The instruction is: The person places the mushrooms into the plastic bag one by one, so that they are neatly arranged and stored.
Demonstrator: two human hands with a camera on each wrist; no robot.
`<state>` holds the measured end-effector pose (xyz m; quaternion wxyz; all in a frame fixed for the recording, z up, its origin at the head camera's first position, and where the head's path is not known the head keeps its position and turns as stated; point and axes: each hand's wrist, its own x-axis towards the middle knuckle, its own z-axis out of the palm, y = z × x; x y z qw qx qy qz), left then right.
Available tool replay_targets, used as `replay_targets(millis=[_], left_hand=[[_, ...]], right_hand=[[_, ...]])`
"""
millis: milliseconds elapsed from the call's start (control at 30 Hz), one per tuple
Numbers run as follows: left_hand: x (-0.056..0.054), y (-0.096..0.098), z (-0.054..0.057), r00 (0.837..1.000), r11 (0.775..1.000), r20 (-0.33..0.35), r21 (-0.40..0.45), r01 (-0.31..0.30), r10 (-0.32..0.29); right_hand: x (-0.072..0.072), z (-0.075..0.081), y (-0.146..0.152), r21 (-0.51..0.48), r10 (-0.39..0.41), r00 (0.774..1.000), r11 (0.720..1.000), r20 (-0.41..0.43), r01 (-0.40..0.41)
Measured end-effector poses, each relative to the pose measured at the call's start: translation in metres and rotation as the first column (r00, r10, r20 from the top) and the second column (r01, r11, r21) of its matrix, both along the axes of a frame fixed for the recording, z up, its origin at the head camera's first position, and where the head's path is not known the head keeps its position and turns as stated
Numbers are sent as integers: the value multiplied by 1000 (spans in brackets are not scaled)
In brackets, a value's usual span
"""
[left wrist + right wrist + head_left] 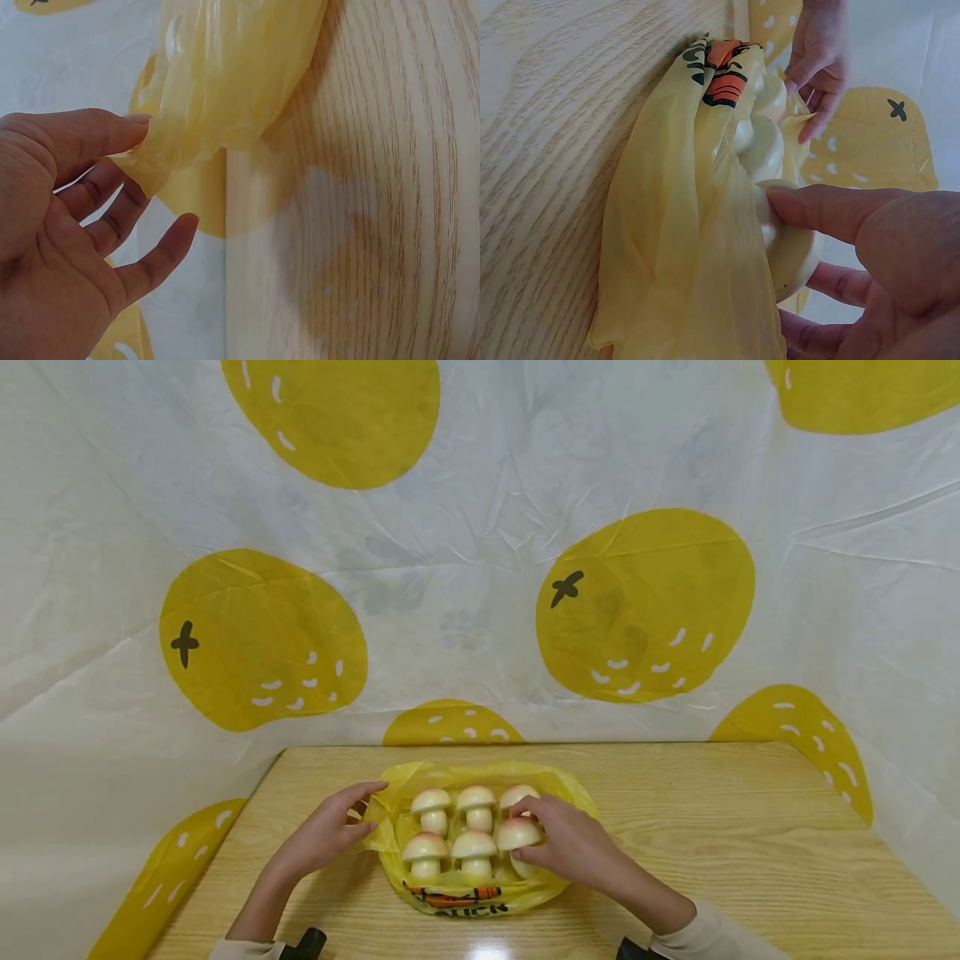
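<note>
A yellow plastic bag (386,827) lies open on the table, with orange-and-black print on its near side. Inside, pale toy mushrooms (474,846) with pinkish cap tops stand in two rows. My left hand (324,833) is at the bag's left edge; in the left wrist view, its thumb and forefinger pinch the thin plastic (225,75) while the little finger stays apart. With thumb and fingers around its cap, my right hand (573,847) grips the near-right mushroom (517,833). The right wrist view shows the thumb pressing that pale mushroom (786,259); its far side is hidden.
The bag stands on a light wood-grain table (712,810). Behind and beside the table hangs a white cloth (465,635) printed with large yellow fruit shapes.
</note>
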<state>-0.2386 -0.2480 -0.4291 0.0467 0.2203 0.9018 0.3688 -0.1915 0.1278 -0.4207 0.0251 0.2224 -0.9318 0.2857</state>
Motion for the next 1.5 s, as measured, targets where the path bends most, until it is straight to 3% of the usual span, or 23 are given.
replay_targets(millis=[733, 1500], left_hand=[[0, 0, -2, 1000, 1000, -7, 6, 4, -4], [0, 1, -2, 1000, 1000, -2, 1, 14, -14]], right_hand=[[1, -4, 5, 65, 21, 1000, 998, -5, -21], [-9, -2, 9, -22, 109, 985, 994, 136, -107]])
